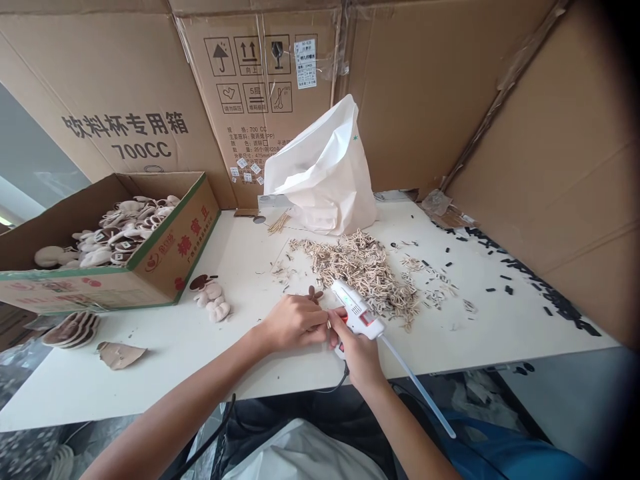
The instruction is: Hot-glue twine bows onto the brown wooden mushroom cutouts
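Observation:
My right hand [356, 351] is shut around the grip of a white hot glue gun [357, 310], whose nozzle points towards my left hand. A long translucent glue stick [417, 387] trails from the gun's rear, out past the table edge. My left hand [294, 323] pinches a small brown-and-beige mushroom-shaped piece [315, 295], partly hidden by my fingers. Just beyond my hands lies a loose heap of pale curled strips [357, 270]. Several similar mushroom-shaped pieces [211, 300] sit to my left on the white table [165, 360].
A cardboard box [175, 250] of mushroom-shaped pieces stands at the left, with a stack of brown pieces [71, 330] near it. A white plastic bag [325, 177] stands behind the heap. Black scraps [507, 280] lie at the right, against printed cardboard sheets [430, 87].

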Demonstrator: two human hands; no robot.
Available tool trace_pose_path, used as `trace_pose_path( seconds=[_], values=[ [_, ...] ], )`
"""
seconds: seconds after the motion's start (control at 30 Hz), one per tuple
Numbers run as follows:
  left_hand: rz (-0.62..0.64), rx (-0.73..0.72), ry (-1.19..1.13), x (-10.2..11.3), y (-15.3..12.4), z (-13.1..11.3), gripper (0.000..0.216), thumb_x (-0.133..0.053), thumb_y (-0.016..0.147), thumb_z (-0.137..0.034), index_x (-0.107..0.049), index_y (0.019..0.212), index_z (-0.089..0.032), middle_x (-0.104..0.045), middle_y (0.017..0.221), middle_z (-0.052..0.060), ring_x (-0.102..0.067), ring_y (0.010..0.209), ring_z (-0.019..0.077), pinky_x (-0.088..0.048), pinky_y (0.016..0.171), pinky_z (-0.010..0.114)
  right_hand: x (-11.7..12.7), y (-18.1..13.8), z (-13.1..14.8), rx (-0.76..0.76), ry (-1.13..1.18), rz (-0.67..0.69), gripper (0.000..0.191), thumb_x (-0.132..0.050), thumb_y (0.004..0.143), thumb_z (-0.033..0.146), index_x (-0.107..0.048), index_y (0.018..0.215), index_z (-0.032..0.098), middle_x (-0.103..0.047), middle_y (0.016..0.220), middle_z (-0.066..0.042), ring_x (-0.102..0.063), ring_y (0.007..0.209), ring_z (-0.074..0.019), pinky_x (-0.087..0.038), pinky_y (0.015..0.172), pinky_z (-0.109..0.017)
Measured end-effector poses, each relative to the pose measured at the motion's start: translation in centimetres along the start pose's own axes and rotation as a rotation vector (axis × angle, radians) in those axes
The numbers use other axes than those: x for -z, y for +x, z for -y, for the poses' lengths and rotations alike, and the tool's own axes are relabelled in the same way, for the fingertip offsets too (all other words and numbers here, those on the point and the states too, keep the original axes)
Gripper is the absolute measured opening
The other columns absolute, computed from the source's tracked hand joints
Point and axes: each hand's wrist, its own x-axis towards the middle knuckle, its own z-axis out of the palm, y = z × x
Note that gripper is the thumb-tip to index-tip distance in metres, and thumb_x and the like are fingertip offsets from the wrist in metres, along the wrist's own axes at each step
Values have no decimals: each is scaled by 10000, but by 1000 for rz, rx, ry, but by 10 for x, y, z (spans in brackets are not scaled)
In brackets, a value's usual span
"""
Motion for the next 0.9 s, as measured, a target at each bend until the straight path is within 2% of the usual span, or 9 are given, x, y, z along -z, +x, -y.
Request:
trace_pose_path(
  seconds=[0.13,0.3,0.57,0.73,0.9],
  values=[
    [-22,37,-60,-3,1,-5,327,-570,986,-227,-576,661,-192,-604,574,-11,-556,523,124,-414,570,277,0,0,-3,23,10,-10,342,-821,827,549,-701,815,229,-540,540,35,-518,501,-163,-412,483,-277],
    [-25,70,-212,-5,2,-13,238,-566,942,-122,-664,734,-182,-662,616,0,-588,545,122,-458,613,249,2,0,-11,58,9,-32,328,-819,841,533,-700,838,227,-546,598,38,-528,570,-170,-452,560,-289],
    [-20,119,-342,-11,0,-17,226,-531,902,-57,-581,711,-168,-683,663,6,-574,539,103,-480,640,240,3,-2,-12,55,-5,-87,339,-829,830,537,-727,910,225,-608,707,2,-568,660,-195,-492,629,-307],
    [-7,112,-343,-11,0,-17,232,-524,920,-72,-578,716,-168,-677,666,12,-555,539,105,-466,612,245,5,-1,-16,56,-7,-95,322,-837,827,526,-728,908,234,-618,708,13,-582,660,-190,-494,625,-299],
    [16,114,-334,-10,0,-20,212,-521,906,-58,-576,732,-166,-700,697,25,-611,584,120,-468,612,246,6,-1,-14,46,-33,-97,327,-847,819,516,-738,925,227,-653,754,0,-602,693,-193,-499,639,-300]
  ],
)
